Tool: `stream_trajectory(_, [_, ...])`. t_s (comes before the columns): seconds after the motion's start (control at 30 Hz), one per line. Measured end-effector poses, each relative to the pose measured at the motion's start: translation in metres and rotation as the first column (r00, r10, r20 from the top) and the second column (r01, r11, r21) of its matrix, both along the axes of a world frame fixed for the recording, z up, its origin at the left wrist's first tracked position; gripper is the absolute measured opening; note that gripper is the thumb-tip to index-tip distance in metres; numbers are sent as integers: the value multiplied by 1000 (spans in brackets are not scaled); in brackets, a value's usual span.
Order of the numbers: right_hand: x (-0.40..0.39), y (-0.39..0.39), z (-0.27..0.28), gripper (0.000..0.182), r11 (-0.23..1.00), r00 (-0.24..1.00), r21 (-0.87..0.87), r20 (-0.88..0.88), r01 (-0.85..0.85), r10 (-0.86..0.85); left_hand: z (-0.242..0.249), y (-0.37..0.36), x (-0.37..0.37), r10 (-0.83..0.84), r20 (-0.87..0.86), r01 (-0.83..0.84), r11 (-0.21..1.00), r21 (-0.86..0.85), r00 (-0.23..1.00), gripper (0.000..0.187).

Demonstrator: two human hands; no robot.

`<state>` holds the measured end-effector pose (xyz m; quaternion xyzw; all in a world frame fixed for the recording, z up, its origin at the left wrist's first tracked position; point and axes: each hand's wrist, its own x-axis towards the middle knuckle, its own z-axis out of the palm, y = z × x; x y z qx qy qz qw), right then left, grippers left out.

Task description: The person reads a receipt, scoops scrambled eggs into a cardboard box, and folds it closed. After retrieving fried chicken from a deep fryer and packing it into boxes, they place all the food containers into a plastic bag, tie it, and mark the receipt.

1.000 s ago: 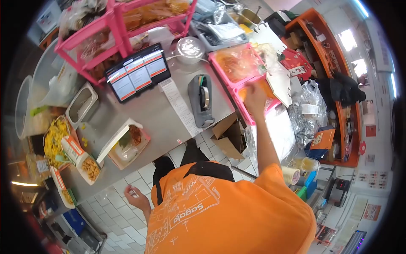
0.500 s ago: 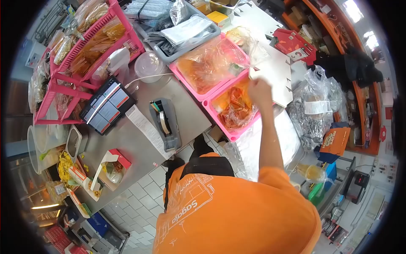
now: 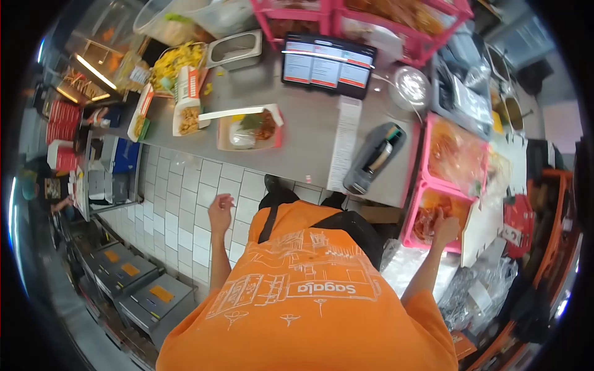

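My right hand (image 3: 447, 229) reaches into the nearer pink basket (image 3: 405, 238), with a finger stretched down among the sauce packets (image 3: 427, 219). Those packets are clear plastic with red-orange contents. Away from the counter, over the tiled floor, my left hand (image 3: 221, 212) hangs with loosely bent fingers and nothing in it. An open takeaway box (image 3: 277, 139) stands on the steel counter, holding a white wrapped or packed food, some green and a dark reddish filling. Left of it are a carton (image 3: 185, 120) of small golden pieces and another filled carton (image 3: 141, 117).
A tablet (image 3: 328, 67) shows order panels behind a long paper receipt (image 3: 344, 142) and a grey tape dispenser (image 3: 374, 157). A second pink basket (image 3: 427, 164) adjoins the nearer one. At the back are a metal container (image 3: 235, 52) and yellow food (image 3: 176, 65). Crinkled plastic (image 3: 479, 290) lies far right.
My view has swung left, bringing the takeaway box nearer the middle. My left hand has come into view. My right hand has moved from the basket's edge down onto the packets.
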<state>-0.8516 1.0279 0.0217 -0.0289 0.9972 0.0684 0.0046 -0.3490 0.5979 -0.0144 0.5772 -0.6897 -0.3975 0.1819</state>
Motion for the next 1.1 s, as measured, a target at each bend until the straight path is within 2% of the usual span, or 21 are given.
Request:
stream_trajectory(0.1, [-13,3,3,48,999,994,-36,-105,31,-35,40,-48,-12,-12,2,12,994,-106,1000,18])
stream_trajectory(0.2, [8,-43,76,30,979,969,-190,-222,70,-112,97,-101,-47,-18,14,21,972,-233,1000,22])
stream_trajectory(0.27, [62,-115,133,21,849,997,-525,-78,-58,20,115,-129,-75,-85,-70,48,906,-421,994,27])
stream_trajectory(0.33, [119,-199,148,26,846,935,-497,169,-193,313,120,-157,-105,-190,-48,115,758,-642,981,30])
stream_trajectory(0.37, [159,-247,141,23,668,905,-721,139,-186,403,113,-174,-109,-197,-63,114,766,-633,978,30])
stream_trajectory(0.4, [181,-291,124,24,587,804,-780,199,-215,560,104,-190,-113,-297,-39,210,757,-619,954,31])
stream_trajectory(0.43, [211,-344,133,26,605,828,-779,224,-164,513,99,-202,-117,-394,-16,305,734,-607,919,33])
stream_trajectory(0.47, [220,-374,97,28,458,774,-791,-30,-405,632,100,-208,-121,-397,-28,300,736,-607,917,33])
stream_trajectory(0.53, [231,-421,63,32,461,661,-607,-145,-647,737,113,-205,-130,-354,-74,281,838,-468,932,29])
stream_trajectory(0.57, [238,-429,65,32,469,669,-607,-143,-642,729,125,-202,-132,-365,-75,290,835,-467,928,29])
stream_trajectory(0.63, [244,-444,76,41,384,795,-714,-414,-586,444,147,-198,-131,-387,70,392,887,-242,919,27])
stream_trajectory(0.67, [238,-455,80,41,386,793,-710,-415,-589,446,139,-201,-128,-387,65,391,889,-240,920,27])
stream_trajectory(0.73, [221,-471,84,46,212,772,-768,-498,-604,396,107,-195,-120,-497,-175,380,808,-450,850,33])
stream_trajectory(0.77, [208,-463,57,44,259,741,-781,-349,-568,574,95,-191,-118,-501,-181,380,806,-454,846,33])
stream_trajectory(0.8, [207,-456,34,44,260,745,-780,-356,-569,564,85,-185,-113,-498,-191,408,834,-372,846,39])
stream_trajectory(0.83, [210,-448,14,43,262,748,-836,-237,-482,620,77,-181,-109,-501,-198,438,851,-289,843,45])
stream_trajectory(0.9, [226,-436,-12,45,298,771,-923,3,-243,637,50,-172,-108,-537,-302,447,836,-319,788,47])
stream_trajectory(0.93, [234,-438,-7,45,309,785,-920,4,-239,620,51,-165,-109,-552,-400,444,831,-335,732,49])
stream_trajectory(0.97, [238,-439,-1,46,213,792,-949,-58,-233,608,53,-160,-109,-466,-426,442,883,-159,776,46])
stream_trajectory(1.0, [236,-443,11,47,109,795,-966,-127,-235,593,65,-167,-116,-478,-434,457,875,-160,763,46])
stream_trajectory(1.1, [226,-445,52,55,234,768,-964,53,-128,638,97,-182,-115,-516,-351,470,857,-213,781,42])
